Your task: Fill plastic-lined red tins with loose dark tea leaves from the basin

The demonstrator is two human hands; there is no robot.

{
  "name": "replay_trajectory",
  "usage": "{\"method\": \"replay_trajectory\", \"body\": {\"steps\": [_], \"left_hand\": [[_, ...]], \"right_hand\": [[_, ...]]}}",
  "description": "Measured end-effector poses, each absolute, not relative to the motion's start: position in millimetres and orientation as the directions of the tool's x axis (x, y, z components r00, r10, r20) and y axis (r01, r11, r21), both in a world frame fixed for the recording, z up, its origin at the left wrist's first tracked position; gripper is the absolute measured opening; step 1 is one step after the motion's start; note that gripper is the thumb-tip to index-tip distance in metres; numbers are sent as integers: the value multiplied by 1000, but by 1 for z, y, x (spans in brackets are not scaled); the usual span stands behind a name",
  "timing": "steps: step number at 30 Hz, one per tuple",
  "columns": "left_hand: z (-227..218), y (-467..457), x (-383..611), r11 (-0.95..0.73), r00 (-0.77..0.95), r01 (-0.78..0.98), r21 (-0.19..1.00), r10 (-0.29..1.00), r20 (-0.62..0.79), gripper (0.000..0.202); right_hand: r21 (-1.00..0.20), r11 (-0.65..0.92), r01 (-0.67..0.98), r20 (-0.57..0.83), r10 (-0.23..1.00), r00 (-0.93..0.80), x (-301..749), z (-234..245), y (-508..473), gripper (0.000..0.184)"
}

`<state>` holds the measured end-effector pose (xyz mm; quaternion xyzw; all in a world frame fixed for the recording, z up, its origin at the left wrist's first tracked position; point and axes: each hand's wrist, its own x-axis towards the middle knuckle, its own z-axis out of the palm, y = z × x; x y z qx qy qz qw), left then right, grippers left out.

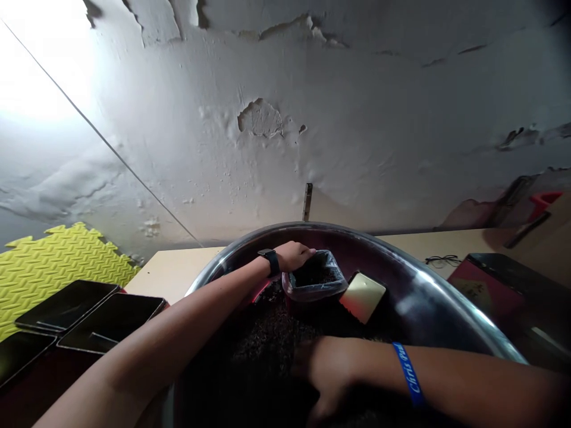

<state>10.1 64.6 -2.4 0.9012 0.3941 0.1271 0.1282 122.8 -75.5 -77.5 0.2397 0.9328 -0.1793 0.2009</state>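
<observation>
My left hand (293, 255), with a black watch on its wrist, grips the near-left rim of a small square container (339, 279) lined with clear plastic. Dark loose stuff like soil fills part of the container. It stands inside a large metal basin (446, 291), whose bottom is covered with the same dark, soil-like material (263, 339). My right hand (332, 365), a blue band on its wrist, reaches down into this material just in front of the container. Its fingers are blurred and lost in shadow. A flat pale-gold rectangular piece (364, 295) leans beside the container.
Several black trays (66, 303) lie at the left, near a yellow foam mat (66, 267). The basin rests on a pale tabletop (178, 270) against a peeling wall (276, 166). At the right are a dark red box (486, 285) and a thin black cord (442, 260).
</observation>
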Motion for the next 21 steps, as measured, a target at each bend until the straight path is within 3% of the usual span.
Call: {"method": "replay_trajectory", "body": {"steps": [2,4,9,13,17,21], "left_hand": [[0,61,10,-665,663,675,321,737,131,55],[1,58,10,-679,677,660,321,723,137,54],[3,55,12,-696,692,636,333,705,153,53],[3,56,14,-710,721,591,383,678,143,58],[2,62,16,-663,717,584,468,692,86,65],[0,65,17,-578,634,648,495,770,69,69]], "right_hand": [[-210,870,446,-553,270,-788,117,-82,-79,39],[-196,898,393,-545,233,-805,113,-74,-84,22],[-254,896,365,-188,324,-927,120,-12,-82,37],[-312,802,510,85,558,-825,139,24,-53,32],[-162,675,720,255,733,-631,153,15,-23,32],[-5,679,734,298,702,-647,153,-1,-19,35]]}}
